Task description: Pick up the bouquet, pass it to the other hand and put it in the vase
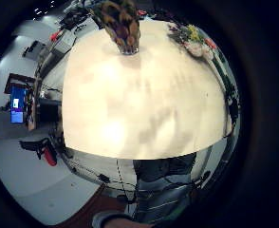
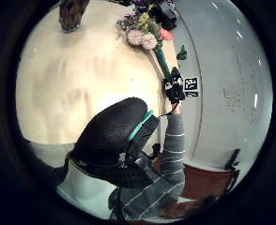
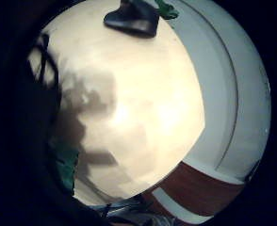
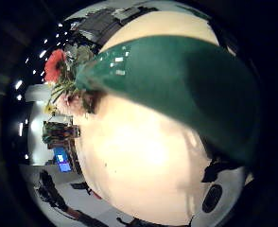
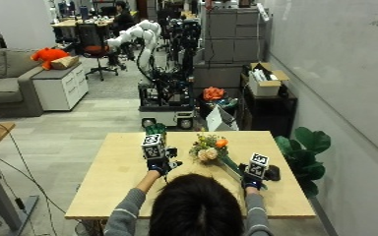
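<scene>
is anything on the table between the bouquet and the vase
Nothing visible. The right hand holds the bouquet by its green stem; the vase stands beyond the left hand, with only bare table between flowers and vase.

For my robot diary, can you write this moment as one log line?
step: pickup | right hand: grips bouquet stem | left hand: above table, holding nothing | vase: empty of bouquet

table (image 5: 110,187): light wood | black object (image 5: 272,172): on table, right edge | potted plant (image 5: 307,147): beside table
</scene>
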A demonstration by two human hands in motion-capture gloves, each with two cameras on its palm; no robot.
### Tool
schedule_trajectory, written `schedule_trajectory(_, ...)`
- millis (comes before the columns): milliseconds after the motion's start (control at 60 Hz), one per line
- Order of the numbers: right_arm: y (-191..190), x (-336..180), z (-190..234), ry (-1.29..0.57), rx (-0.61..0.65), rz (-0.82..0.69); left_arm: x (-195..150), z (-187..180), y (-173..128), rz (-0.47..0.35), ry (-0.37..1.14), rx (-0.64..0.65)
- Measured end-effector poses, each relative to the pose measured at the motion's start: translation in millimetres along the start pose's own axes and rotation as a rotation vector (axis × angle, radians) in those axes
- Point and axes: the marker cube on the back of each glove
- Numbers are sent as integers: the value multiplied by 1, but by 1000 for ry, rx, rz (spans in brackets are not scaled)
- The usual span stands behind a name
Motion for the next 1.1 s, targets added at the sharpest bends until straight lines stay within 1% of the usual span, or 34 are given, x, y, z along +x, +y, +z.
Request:
schedule_trajectory(17,-4,-2,-3,-13,36,-23,-6,4,-3,-48,-23,-20)
schedule_trajectory(67,-20,-7,-11,-51,193,-24,-6,7,-1,-57,-38,-21)
schedule_trajectory(100,-21,-10,-15,-83,221,-1,-4,3,6,-98,-73,2)
schedule_trajectory(150,-22,-8,-21,-111,239,53,-3,0,13,-179,-112,-3)
schedule_trajectory(167,-25,-9,-23,-136,255,64,-1,-2,15,-177,-110,2)
schedule_trajectory(200,-26,-15,-28,-220,241,62,4,-2,14,-128,-59,-14)
schedule_trajectory(233,-16,-23,-31,-323,134,38,2,5,4,-83,32,-90)
schedule_trajectory(267,-5,-29,-36,-405,30,18,-2,9,-2,-104,70,-141)
schedule_trajectory(283,-3,-31,-40,-435,6,16,-3,9,-4,-126,70,-143)
schedule_trajectory(300,-3,-33,-43,-460,-1,16,-3,7,-6,-136,71,-134)
schedule_trajectory(317,-4,-35,-47,-485,0,15,-2,6,-9,-124,85,-121)
schedule_trajectory(350,-5,-41,-55,-540,-2,12,2,3,-18,-49,140,-89)
schedule_trajectory(367,-5,-44,-58,-566,-12,16,3,1,-23,-30,157,-65)
schedule_trajectory(417,-4,-56,-68,-658,-68,27,5,-8,-35,-91,152,25)
schedule_trajectory(433,-4,-62,-73,-717,-88,-1,8,-11,-38,-81,175,41)
schedule_trajectory(450,-3,-70,-79,-796,-104,-53,12,-14,-41,-46,216,51)
schedule_trajectory(483,-5,-91,-93,-999,-106,-210,21,-21,-49,18,307,76)
schedule_trajectory(517,-10,-109,-107,-1183,-67,-360,28,-27,-58,32,381,114)
schedule_trajectory(550,-15,-121,-115,-1282,-75,-414,36,-34,-67,60,447,162)
schedule_trajectory(567,-15,-124,-117,-1290,-104,-394,40,-39,-71,79,470,197)
schedule_trajectory(600,-11,-124,-121,-1211,-120,-265,48,-48,-80,101,486,287)
schedule_trajectory(633,-3,-124,-127,-1099,-69,-129,60,-57,-87,132,502,358)
schedule_trajectory(666,2,-131,-134,-1078,-43,-84,74,-65,-90,168,530,387)
schedule_trajectory(700,5,-141,-141,-1112,-21,-107,85,-71,-92,157,549,381)
schedule_trajectory(750,4,-158,-144,-1162,2,-164,99,-79,-94,98,556,351)
schedule_trajectory(816,5,-172,-137,-1130,-50,-69,115,-91,-104,137,551,379)
schedule_trajectory(883,29,-193,-160,-1277,-56,-205,128,-103,-113,119,569,413)
schedule_trajectory(916,31,-200,-162,-1280,-23,-240,132,-106,-120,110,573,415)
schedule_trajectory(950,28,-203,-154,-1215,-5,-192,136,-107,-128,94,597,395)
schedule_trajectory(983,25,-204,-141,-1123,-38,-84,148,-111,-126,145,674,354)
schedule_trajectory(1000,26,-206,-138,-1112,-66,-54,155,-113,-124,167,710,333)
schedule_trajectory(1016,30,-210,-139,-1131,-88,-54,158,-114,-125,165,727,324)
schedule_trajectory(1066,39,-221,-144,-1209,-72,-133,151,-114,-144,95,671,411)
schedule_trajectory(1100,45,-230,-151,-1304,-40,-244,151,-115,-150,72,646,465)
